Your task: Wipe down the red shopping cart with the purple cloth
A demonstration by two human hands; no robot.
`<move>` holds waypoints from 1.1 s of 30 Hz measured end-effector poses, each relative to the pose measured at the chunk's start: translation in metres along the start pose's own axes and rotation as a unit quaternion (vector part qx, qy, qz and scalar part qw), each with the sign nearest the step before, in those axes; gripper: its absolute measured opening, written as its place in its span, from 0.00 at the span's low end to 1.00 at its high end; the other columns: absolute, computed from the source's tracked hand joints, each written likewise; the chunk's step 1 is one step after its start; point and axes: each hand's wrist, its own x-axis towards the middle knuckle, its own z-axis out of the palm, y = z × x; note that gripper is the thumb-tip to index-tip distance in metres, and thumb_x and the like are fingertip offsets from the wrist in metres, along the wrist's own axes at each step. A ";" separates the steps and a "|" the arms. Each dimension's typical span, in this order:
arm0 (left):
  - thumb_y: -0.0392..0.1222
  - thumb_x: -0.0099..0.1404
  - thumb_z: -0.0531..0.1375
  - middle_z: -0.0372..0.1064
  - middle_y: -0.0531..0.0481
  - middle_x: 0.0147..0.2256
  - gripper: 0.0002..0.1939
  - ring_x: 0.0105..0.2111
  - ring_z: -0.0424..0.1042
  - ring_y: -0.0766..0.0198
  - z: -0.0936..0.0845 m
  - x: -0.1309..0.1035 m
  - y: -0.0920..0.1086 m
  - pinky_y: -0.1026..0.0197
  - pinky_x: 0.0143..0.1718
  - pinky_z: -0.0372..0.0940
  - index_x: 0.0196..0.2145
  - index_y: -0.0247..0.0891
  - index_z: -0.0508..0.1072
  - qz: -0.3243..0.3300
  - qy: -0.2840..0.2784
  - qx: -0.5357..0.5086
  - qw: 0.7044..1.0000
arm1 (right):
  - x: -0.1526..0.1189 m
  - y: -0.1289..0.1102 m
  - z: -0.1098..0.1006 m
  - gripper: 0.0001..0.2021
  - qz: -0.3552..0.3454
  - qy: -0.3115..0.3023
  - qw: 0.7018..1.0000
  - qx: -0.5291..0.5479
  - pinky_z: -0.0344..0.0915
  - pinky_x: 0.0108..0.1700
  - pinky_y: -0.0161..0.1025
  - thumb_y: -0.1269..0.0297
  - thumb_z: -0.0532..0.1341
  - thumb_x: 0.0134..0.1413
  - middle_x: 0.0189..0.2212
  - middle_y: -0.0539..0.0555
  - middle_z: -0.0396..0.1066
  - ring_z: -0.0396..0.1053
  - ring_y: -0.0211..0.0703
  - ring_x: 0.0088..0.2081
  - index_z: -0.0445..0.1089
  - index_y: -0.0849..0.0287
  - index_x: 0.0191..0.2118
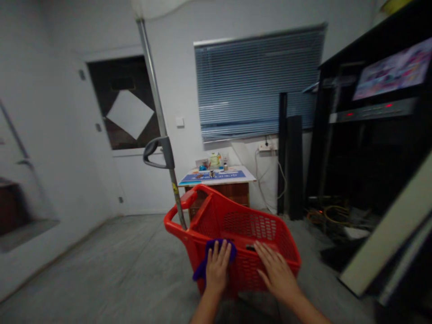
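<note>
A red plastic shopping basket with a handle and perforated sides (243,270) stands on the floor before me. My left hand (218,265) presses a purple cloth (201,270) against the basket's near rim, its fingers laid over the fabric. The thumb and palm are hidden from view. Farther right along the same rim, my right hand (278,272) rests with fingers stretched out and thumb apart. A small dark piece (250,247) shows at the rim beside its fingertips; I cannot make out what it is.
A metal pole with a grey grip (159,153) rises at the basket's left end. Behind it stands a small table (249,176) bearing small items. Black shelving with a screen (394,69), loose cables (337,213) and leaning boards (381,243) occupy the right. A door (141,184) is at left.
</note>
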 end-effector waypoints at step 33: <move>0.31 0.69 0.49 0.68 0.45 0.56 0.21 0.63 0.55 0.55 -0.005 0.048 0.002 0.40 0.64 0.50 0.57 0.39 0.65 -0.091 -0.085 -0.079 0.989 | 0.020 -0.035 -0.010 0.33 0.049 -0.100 0.988 0.105 0.45 0.64 0.54 0.53 0.51 0.60 0.68 0.52 0.45 0.46 0.52 0.67 0.43 0.52 0.69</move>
